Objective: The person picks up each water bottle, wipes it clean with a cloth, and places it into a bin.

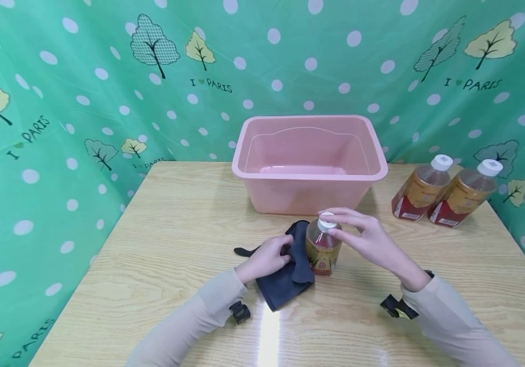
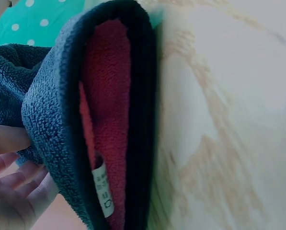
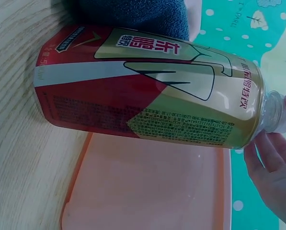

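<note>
rough, looped terry cloth (image 2: 49,103) with matt dark binding (image 2: 143,96), clear glossy plastic bottle (image 1: 323,248) under a slick printed label (image 3: 147,91), smooth pink plastic bin (image 1: 308,196), shiny wood-grain table (image 1: 175,214), softly creased fabric backdrop (image 1: 308,46)

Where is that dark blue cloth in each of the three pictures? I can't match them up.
Head: dark blue cloth, below and slightly right of centre, left of the bottle.
Left wrist: dark blue cloth fills much of the left half.
Right wrist: dark blue cloth, top edge, above the bottle.
Shared landmark: green dotted curtain.
</note>
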Motion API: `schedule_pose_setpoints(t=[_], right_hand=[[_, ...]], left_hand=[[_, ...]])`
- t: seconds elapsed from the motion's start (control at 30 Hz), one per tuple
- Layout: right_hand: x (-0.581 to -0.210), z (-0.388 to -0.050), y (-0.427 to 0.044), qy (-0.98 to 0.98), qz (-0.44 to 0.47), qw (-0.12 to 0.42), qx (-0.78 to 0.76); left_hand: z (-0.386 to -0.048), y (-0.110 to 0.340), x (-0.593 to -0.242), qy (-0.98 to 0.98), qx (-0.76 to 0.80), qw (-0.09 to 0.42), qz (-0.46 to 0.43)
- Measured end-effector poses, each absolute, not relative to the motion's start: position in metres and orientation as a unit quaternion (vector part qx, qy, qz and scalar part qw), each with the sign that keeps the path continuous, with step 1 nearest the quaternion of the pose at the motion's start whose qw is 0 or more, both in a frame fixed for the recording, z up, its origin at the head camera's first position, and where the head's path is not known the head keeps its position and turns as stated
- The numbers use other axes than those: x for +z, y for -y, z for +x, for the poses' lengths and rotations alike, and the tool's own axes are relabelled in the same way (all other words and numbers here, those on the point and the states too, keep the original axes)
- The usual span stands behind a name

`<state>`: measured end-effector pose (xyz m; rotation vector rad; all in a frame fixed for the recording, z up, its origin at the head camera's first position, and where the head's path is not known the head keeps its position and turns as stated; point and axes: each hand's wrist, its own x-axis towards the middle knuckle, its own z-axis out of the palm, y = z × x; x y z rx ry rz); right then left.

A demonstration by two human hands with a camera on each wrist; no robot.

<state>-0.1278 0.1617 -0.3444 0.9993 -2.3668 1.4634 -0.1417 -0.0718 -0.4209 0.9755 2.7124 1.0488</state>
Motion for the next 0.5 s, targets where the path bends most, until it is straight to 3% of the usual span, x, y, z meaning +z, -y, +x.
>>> schedule_pose_setpoints(t=[0.23,0.5], right_hand=[[-0.338,-0.131,-0.163,0.786,0.354,0.113,0.494],[-0.318,-0.14,-0.165,0.804,0.317,0.088,0.496]], left_hand=[[-0.141,0.081,-0.418,-0.878,0.36,0.034,0.314],[-0.14,0.094,-0.41,-0.884,0.365,0.045,0.288]])
